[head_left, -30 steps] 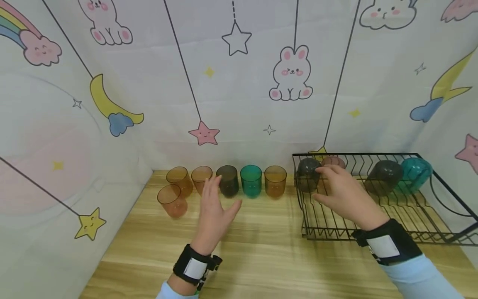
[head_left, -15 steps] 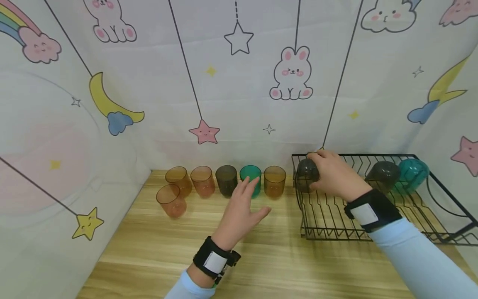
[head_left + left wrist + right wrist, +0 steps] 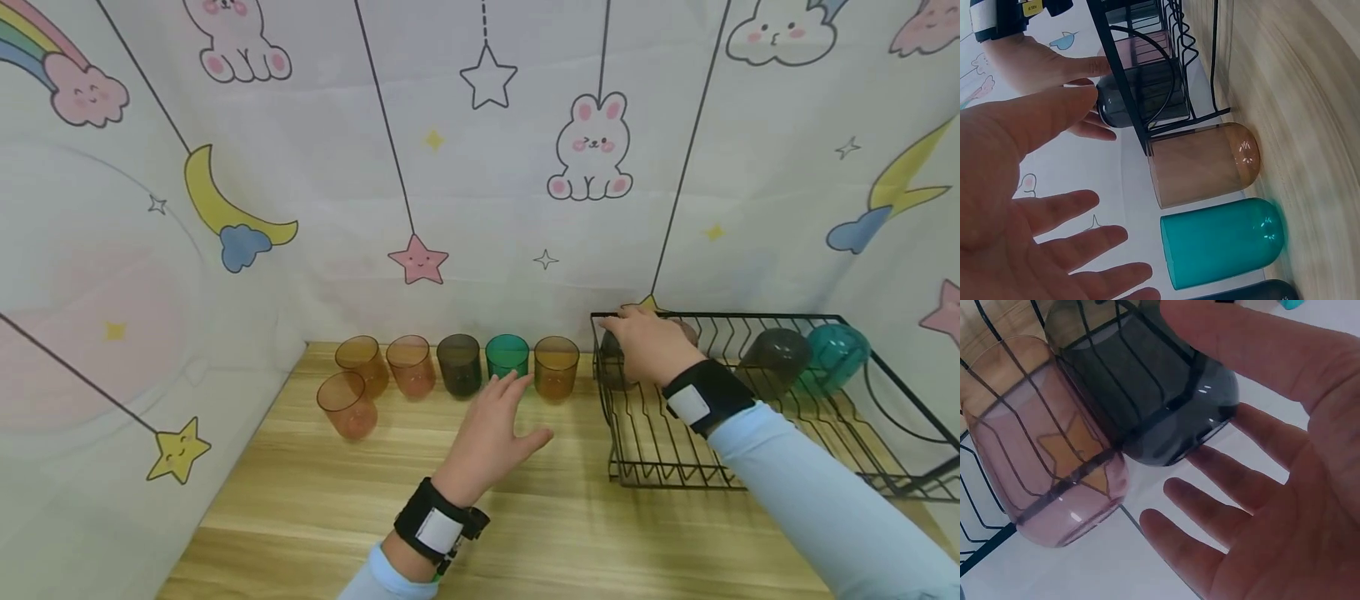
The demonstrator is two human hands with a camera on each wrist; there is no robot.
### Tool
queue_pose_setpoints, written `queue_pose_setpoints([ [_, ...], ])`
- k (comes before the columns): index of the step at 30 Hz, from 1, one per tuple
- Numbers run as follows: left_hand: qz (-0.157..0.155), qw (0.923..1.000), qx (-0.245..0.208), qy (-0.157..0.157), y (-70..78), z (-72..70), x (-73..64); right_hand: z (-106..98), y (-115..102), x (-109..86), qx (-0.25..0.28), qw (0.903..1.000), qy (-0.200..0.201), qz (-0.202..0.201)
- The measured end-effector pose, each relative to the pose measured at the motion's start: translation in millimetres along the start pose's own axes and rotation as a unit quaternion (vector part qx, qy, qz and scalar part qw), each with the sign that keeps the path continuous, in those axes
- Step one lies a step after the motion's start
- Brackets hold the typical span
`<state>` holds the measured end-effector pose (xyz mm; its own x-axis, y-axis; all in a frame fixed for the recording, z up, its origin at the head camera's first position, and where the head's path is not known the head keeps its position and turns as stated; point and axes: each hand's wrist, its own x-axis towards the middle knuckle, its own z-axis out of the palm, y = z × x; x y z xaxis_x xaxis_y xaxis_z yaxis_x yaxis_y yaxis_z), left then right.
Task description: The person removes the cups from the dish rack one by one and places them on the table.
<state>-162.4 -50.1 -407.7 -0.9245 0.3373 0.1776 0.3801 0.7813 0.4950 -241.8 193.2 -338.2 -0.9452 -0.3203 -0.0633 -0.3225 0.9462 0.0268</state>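
Wood-grain table [image 3: 315, 500], cartoon-print curtain behind it. Left to right:

- Six cups stand upright on the table: one orange cup [image 3: 346, 404] in front, then a back row of orange [image 3: 362, 364], pink [image 3: 411, 365], grey [image 3: 458, 363], teal [image 3: 507, 358] and amber [image 3: 556, 365].
- Left hand [image 3: 491, 433] hovers over the table just short of the teal and amber cups, fingers spread and straight, holding nothing. Left wrist view confirms: open palm, teal cup [image 3: 1222, 240] and amber cup [image 3: 1204, 164] just past the fingertips, no contact.
- Wire rack [image 3: 750, 467] sits at the right of the table. Right hand [image 3: 647, 343] is at its near-left corner, reaching over the grey cup in the rack [image 3: 609, 367], which is lying on its side.
- Right wrist view: fingers [image 3: 1235, 487] apart and curving around that grey cup [image 3: 1147, 394], thumb above, fingers below its rim. Can't tell if they're touching yet; no firm grip visible. A pink cup in the rack [image 3: 1054, 462] lies right beside it, touching.
- Further right of the fingers, well apart: another grey cup [image 3: 772, 358] and a teal cup [image 3: 834, 354], also on their sides in the rack.

Status, as a judgement: cups look to be moving from rack to table. Six out, four left in the rack, the near grey one next.
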Motion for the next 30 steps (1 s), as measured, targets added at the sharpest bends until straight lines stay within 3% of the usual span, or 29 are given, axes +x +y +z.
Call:
queue_pose_setpoints([
  [15,0.002,0.9999,0.005,-0.009,-1.6,6.6,-2.0,15,-2,-3.8,-0.042,0.9969,0.057,-0.035],
  [23,-0.003,0.9998,-0.006,-0.017,-0.9,7.8,-0.1,24,-4,-9.2,-0.071,0.9942,0.068,-0.043],
  [30,-0.01,0.9996,-0.021,-0.018,-1.6,10.7,-1.0,21,-1,-18.8,-0.028,0.9978,0.049,-0.035],
])
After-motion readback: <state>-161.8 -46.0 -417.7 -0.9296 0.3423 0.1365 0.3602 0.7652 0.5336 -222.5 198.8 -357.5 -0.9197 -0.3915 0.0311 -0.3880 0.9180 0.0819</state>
